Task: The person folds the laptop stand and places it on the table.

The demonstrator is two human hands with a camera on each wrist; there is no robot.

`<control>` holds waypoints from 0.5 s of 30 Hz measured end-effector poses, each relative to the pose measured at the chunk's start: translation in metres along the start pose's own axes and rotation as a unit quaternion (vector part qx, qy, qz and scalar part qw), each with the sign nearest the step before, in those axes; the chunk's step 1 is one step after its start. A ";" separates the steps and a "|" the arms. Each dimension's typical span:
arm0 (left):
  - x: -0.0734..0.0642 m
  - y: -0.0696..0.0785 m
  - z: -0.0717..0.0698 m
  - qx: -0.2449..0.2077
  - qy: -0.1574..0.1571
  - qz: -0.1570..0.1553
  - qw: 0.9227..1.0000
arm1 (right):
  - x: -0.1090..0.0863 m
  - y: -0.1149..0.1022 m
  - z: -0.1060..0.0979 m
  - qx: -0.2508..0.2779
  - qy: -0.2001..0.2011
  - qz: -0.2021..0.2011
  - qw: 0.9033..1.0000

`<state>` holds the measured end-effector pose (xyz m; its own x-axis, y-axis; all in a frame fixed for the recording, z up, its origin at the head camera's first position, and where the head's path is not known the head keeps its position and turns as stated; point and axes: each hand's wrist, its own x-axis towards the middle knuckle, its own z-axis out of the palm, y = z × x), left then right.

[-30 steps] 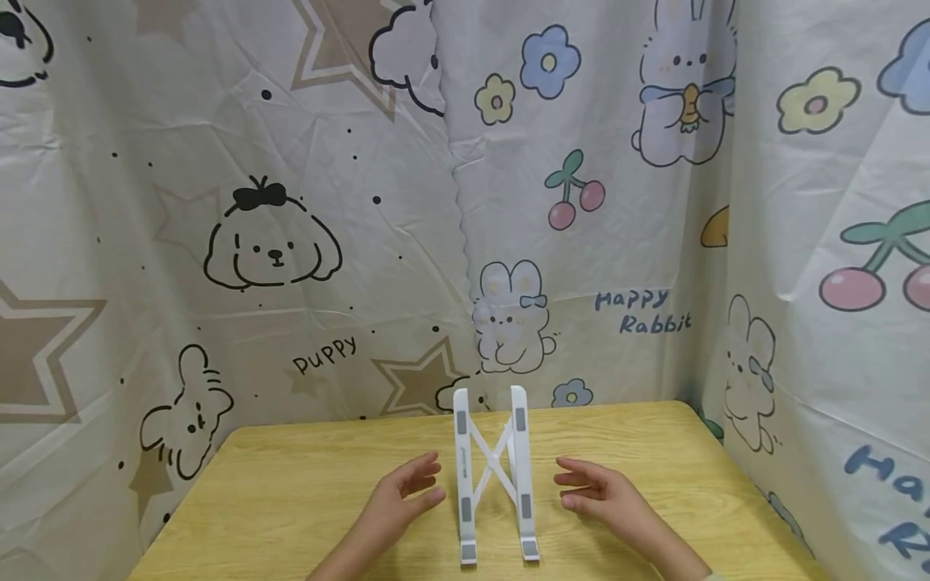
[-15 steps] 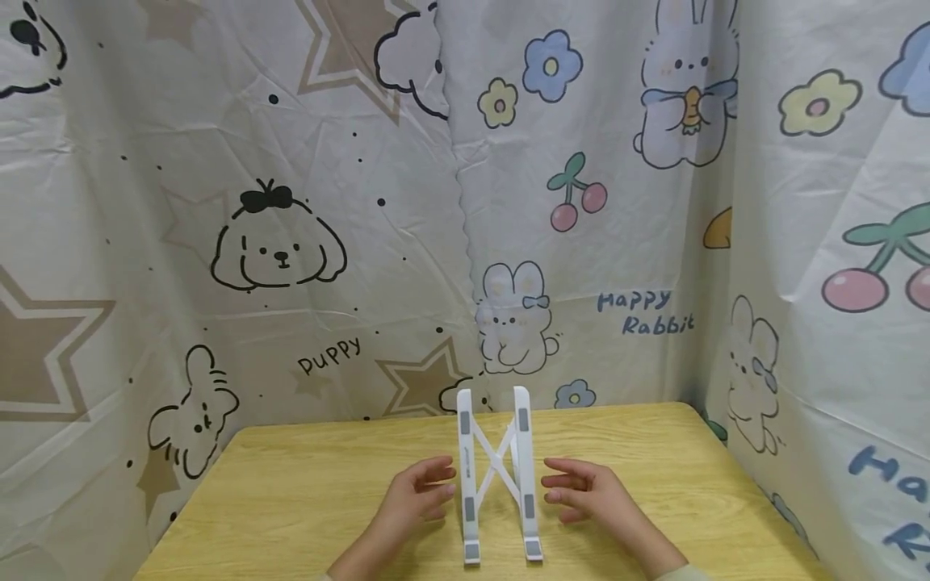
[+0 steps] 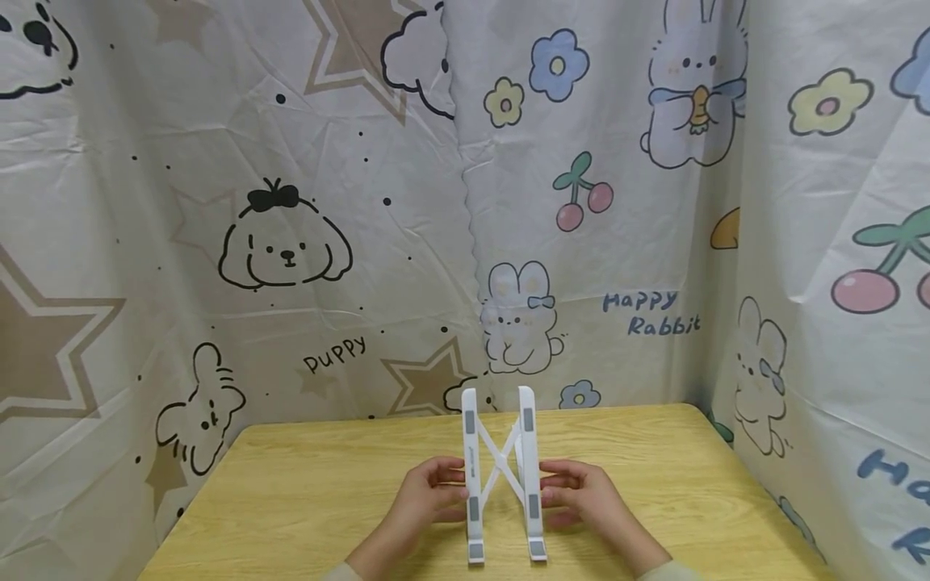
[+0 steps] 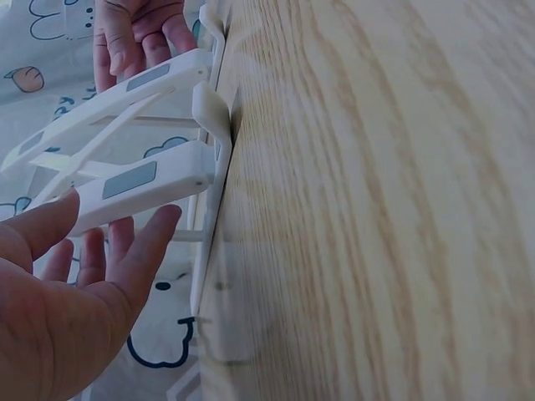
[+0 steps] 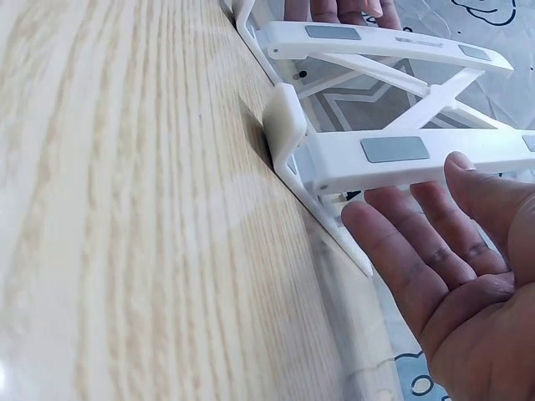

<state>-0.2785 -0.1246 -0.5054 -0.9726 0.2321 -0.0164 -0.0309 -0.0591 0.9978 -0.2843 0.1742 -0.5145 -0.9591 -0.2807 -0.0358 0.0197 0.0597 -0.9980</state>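
I see the left hand [image 3: 429,494] and right hand [image 3: 581,494] have reached the white stand [image 3: 501,461] midway between the desk's [image 3: 327,468] side edges, fingers parted loosely around its rails, not clenched; I judge it now within grasp.

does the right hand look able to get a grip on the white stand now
Most likely yes: in its wrist view, the right hand has its thumb above and fingers below the near rail of the white stand, nothing blocking.
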 end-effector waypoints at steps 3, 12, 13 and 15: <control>0.003 -0.001 0.001 -0.010 0.002 0.000 1.000 | 0.003 0.001 0.003 0.004 0.010 0.000 1.000; 0.007 -0.003 0.003 -0.007 0.014 -0.003 1.000 | 0.008 0.006 0.011 0.008 0.022 -0.005 1.000; 0.007 -0.003 0.003 -0.005 0.014 -0.002 1.000 | 0.008 0.006 0.011 0.008 0.021 -0.008 1.000; 0.007 -0.002 0.003 -0.002 0.013 0.000 1.000 | 0.008 0.005 0.012 0.007 0.018 -0.016 1.000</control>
<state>-0.2842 -0.1197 -0.5073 -0.9783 0.2062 -0.0184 -0.0318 -0.0620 0.9976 -0.2882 0.1605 -0.5205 -0.9690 -0.2469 -0.0029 -0.0064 0.0371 -0.9993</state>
